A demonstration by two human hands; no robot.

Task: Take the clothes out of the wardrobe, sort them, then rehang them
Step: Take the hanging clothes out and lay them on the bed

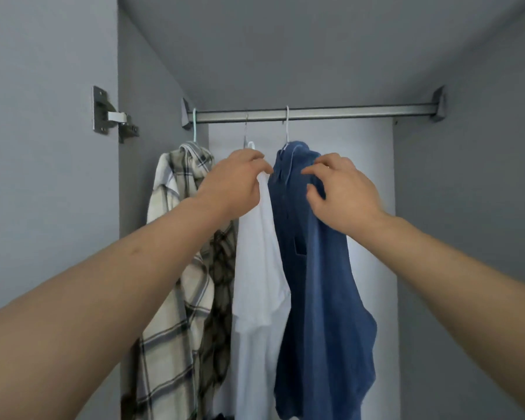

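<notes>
Three garments hang from a metal rail (346,112) inside a grey wardrobe. A plaid shirt (176,268) is at the left, a white shirt (258,283) in the middle, a blue shirt (325,283) to its right. My left hand (234,183) is at the white shirt's shoulder, fingers curled down onto the fabric near the hanger top. My right hand (340,189) reaches the blue shirt's shoulder, its thumb and fingers curled against the cloth by the collar. Both forearms stretch up from the bottom corners.
The rail's right half (391,110) carries no hangers. A door hinge (112,116) is fixed to the left wardrobe panel. The right side wall (467,237) stands close to the blue shirt. Something dark lies at the wardrobe's bottom (219,416).
</notes>
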